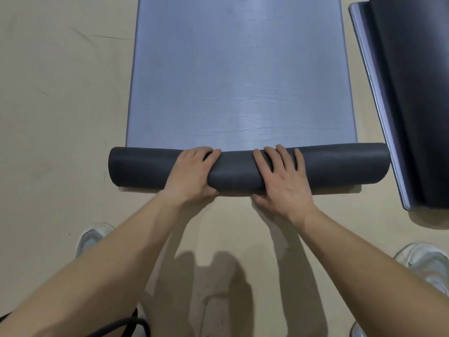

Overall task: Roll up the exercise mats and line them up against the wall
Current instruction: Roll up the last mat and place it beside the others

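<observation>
Left hand and right hand, each grip wrapped round the gray mat roll mid-span; its unguided ends could skew and telescope toward the neighbouring mat.

The person wore pale, off-white trainers, the left shoe and right shoe each partly hidden behind bare forearms. A black cable looped below the left arm.
</observation>
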`<state>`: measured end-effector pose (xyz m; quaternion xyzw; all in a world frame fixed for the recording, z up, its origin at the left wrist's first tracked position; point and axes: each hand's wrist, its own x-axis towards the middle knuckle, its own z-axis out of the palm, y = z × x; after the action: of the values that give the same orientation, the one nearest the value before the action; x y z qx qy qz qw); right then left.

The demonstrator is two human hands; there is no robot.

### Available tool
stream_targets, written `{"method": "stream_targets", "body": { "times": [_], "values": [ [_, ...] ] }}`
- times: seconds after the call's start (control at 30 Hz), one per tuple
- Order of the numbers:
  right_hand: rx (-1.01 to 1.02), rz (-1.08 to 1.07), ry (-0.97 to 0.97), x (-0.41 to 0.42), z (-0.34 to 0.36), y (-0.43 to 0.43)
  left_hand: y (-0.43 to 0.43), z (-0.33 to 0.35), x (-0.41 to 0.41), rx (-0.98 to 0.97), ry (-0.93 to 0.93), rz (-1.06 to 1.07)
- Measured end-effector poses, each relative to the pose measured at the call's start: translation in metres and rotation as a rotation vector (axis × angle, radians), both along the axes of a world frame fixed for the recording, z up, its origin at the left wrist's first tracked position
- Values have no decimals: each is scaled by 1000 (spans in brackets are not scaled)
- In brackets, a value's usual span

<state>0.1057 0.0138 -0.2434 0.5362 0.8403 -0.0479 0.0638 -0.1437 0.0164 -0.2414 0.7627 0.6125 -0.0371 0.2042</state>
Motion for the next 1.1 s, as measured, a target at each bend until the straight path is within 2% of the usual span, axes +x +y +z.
{"method": "stream_targets", "body": {
  "times": [0.1, 0.13, 0.2, 0.27, 0.4, 0.47, 0.53, 0.6, 0.67, 0.7, 0.83, 0.9, 1.0, 1.1],
  "values": [
    [-155, 5, -47, -4, 16, 31, 16, 10, -2, -125, -8, 19],
    [-234, -9, -39, -5, 27, 48, 17, 13, -1, -101, 56, 10],
    [-407, -57, 14, -8, 48, 78, 16, 16, 3, 70, 187, 25],
    [-559, -108, 20, -13, 64, 103, 19, 23, 5, 146, 216, 112],
    [-796, -198, 69, -14, 74, 118, 53, 42, -1, -105, 214, 59],
    [-646, -171, 53, -11, 68, 99, 66, 47, -3, -188, 230, 17],
    [-267, -104, -50, -8, 51, 68, 76, 49, -4, -277, 221, 3],
    [-54, -72, -76, -9, 33, 48, 85, 53, -4, -367, 200, -6],
    [-75, -78, -58, -11, 31, 56, 85, 54, -3, -381, 207, 23],
    [-124, -73, -59, -12, 35, 65, 80, 53, -1, -329, 221, 53],
    [-303, -49, -52, -15, 50, 102, 36, 31, 5, 187, 196, 191],
    [-398, -49, -47, -19, 52, 115, 24, 18, 4, 336, 166, 191],
    [-460, -62, -42, -22, 53, 128, 36, 14, 1, 274, 183, 128],
    [-228, -65, -30, -20, 49, 113, 63, 25, -5, 124, 146, 96]
  ]
}}
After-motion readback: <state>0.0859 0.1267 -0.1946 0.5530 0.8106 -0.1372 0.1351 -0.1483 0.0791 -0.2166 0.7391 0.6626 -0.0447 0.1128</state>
